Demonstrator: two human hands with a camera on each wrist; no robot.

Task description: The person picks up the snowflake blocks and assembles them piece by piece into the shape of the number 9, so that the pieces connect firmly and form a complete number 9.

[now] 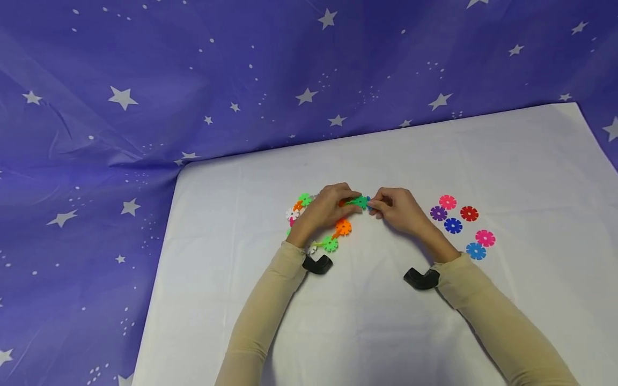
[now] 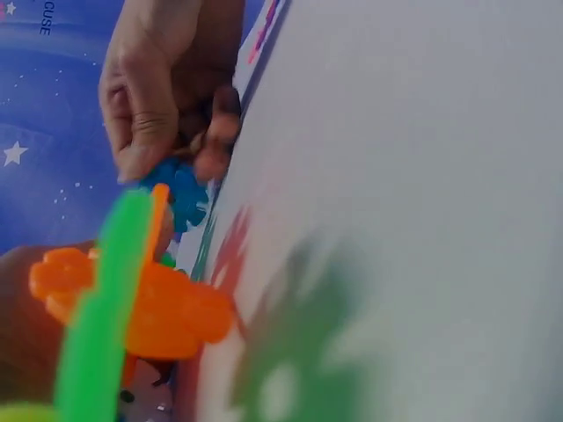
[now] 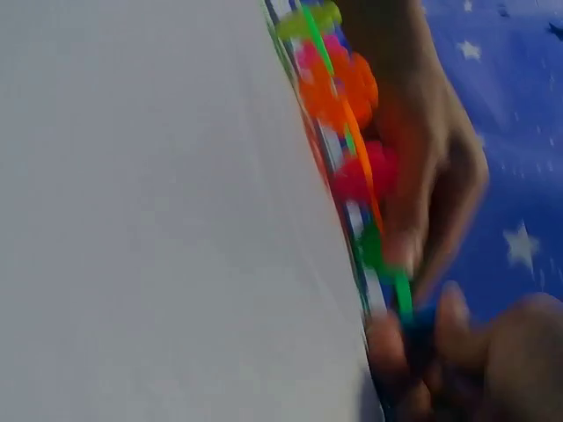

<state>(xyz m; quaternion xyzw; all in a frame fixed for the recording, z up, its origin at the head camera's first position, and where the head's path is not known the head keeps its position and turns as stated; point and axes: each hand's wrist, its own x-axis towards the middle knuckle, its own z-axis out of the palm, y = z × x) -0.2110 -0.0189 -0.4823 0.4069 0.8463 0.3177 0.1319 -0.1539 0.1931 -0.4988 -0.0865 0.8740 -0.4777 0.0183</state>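
A chain of notched plastic discs in several colours lies under and around the left hand [image 1: 328, 206], with an orange disc [image 1: 343, 227] and a light green disc [image 1: 330, 244] below it. Thumb and fingers of that hand grip the chain beside a green disc [image 1: 360, 202]. The right hand [image 1: 398, 209] pinches a blue disc [image 2: 186, 198] against the green one; the left wrist view shows its fingertips on the blue disc's edge. In the right wrist view the blue disc [image 3: 420, 327] is blurred between the right thumb and fingers, touching the green disc.
Right of the right hand lie loose discs: pink [image 1: 447, 202], purple [image 1: 438, 213], red [image 1: 469, 213], dark blue [image 1: 453, 225], another pink [image 1: 485, 238] and light blue [image 1: 476, 251]. A white cloth [image 1: 367, 321] covers the table; a purple starry curtain [image 1: 270, 69] hangs behind.
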